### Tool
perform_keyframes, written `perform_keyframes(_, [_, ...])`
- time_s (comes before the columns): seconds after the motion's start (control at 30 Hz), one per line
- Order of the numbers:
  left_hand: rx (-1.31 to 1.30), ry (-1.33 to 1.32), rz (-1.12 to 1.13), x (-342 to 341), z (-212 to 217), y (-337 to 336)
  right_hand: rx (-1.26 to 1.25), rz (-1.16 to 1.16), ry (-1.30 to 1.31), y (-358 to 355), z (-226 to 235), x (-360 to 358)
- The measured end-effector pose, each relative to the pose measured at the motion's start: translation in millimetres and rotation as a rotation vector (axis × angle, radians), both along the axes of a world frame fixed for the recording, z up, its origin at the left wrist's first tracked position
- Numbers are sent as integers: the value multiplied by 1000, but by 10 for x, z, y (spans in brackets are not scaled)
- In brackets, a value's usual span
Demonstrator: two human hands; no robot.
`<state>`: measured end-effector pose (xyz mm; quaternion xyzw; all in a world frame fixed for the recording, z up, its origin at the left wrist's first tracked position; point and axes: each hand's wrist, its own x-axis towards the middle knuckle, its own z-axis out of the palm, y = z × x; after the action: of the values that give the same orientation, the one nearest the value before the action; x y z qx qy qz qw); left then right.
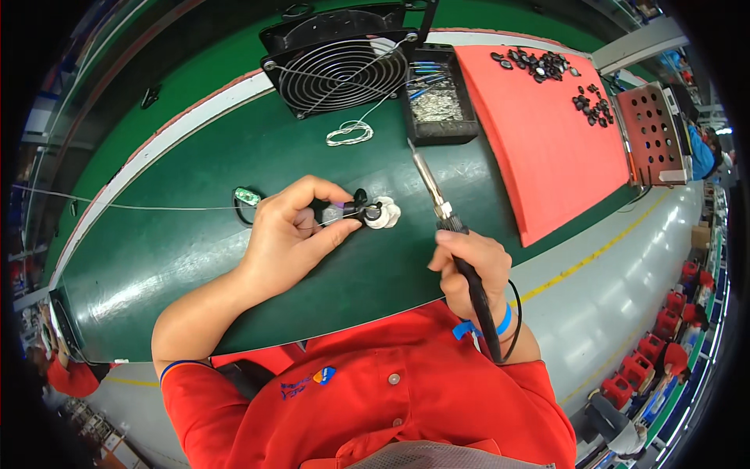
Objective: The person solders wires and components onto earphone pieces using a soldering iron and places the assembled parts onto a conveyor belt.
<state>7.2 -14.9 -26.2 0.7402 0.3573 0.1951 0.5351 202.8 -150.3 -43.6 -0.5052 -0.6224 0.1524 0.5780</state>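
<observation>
My left hand [283, 228] is closed, thumb and fingertips pinching a small black round part [359, 207]. The part rests against a white putty-like lump [387, 213] on the green bench mat. A thin wire shows near those fingertips. In my right hand [480, 264], a soldering iron [428, 184] is gripped by its black handle, its metal tip pointing up and away, apart from the small part. Just left of my left hand lies a small green circuit board [248, 195] with a black cable loop.
A black fan with a wire grille [344, 78] stands at the back. Beside it sits a black bin [445, 134] of small metal pieces. A coil of thin wire [350, 134] lies in front. Black round parts [539, 64] lie on a pink foam sheet [539, 164] at right.
</observation>
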Motion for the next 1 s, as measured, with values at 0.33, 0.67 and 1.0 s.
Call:
perform_keyframes(0.33, [-45, -82, 23, 14, -45, -10, 94, -72, -89, -114, -70, -30])
perform_keyframes(0.67, [35, -53, 16, -5, -64, -7, 95, -66, -157, -116, -55, -53])
perform_keyframes(1.0, [62, -70, 14, 3, -48, -13, 108, -45, -214, -110, -53, -54])
